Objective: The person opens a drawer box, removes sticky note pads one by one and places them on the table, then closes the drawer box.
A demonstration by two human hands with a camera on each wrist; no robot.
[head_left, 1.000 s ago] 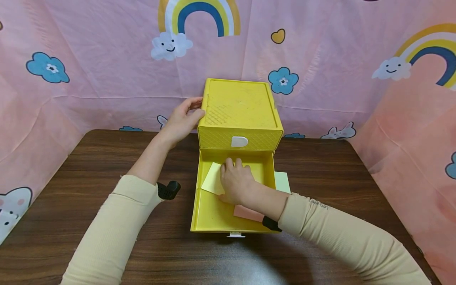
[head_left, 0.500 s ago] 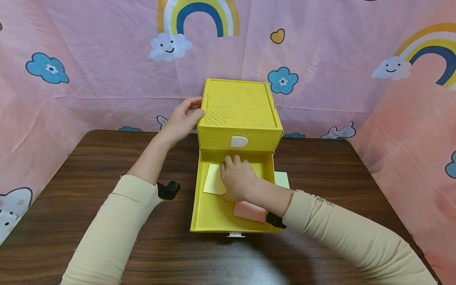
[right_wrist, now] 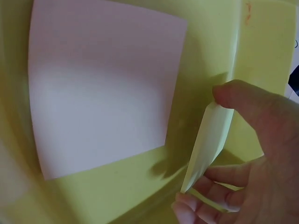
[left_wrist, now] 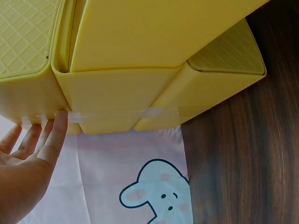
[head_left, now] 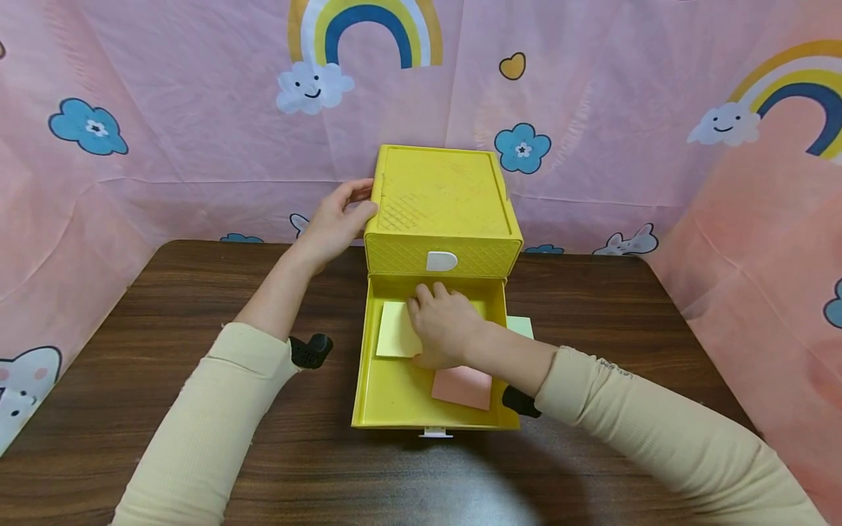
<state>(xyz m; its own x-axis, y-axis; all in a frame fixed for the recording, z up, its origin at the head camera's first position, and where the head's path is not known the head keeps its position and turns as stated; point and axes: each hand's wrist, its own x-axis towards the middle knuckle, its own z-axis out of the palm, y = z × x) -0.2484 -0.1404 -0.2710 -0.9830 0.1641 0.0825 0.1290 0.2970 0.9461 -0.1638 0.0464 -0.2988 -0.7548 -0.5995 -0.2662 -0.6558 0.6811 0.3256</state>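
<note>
A yellow plastic drawer box (head_left: 447, 191) stands on the table with its lower drawer (head_left: 391, 402) pulled out. My left hand (head_left: 332, 226) rests against the box's left side. In the left wrist view, the straight fingers (left_wrist: 55, 135) touch its wall. Inside the drawer, my right hand (head_left: 444, 329) pinches a pale yellow sticky note pad (head_left: 395, 334). From the right wrist, the pad (right_wrist: 212, 135) appears edge-on between thumb and fingers. A pink sticky note pad (right_wrist: 103, 88) lies flat on the drawer floor, nearer the front, partly under my right wrist in the head view.
A pale green paper square (head_left: 522, 326) shows beside the drawer's right wall, partly hidden by my right arm. The upper drawer front (head_left: 401, 256) with a white tab is closed. A patterned pink cloth (head_left: 230, 146) hangs behind the dark wooden table (head_left: 296, 453).
My right hand has shifted slightly right, and the pale yellow pad has turned straighter in the drawer. More of the pink pad shows. The left hand stays put.
</note>
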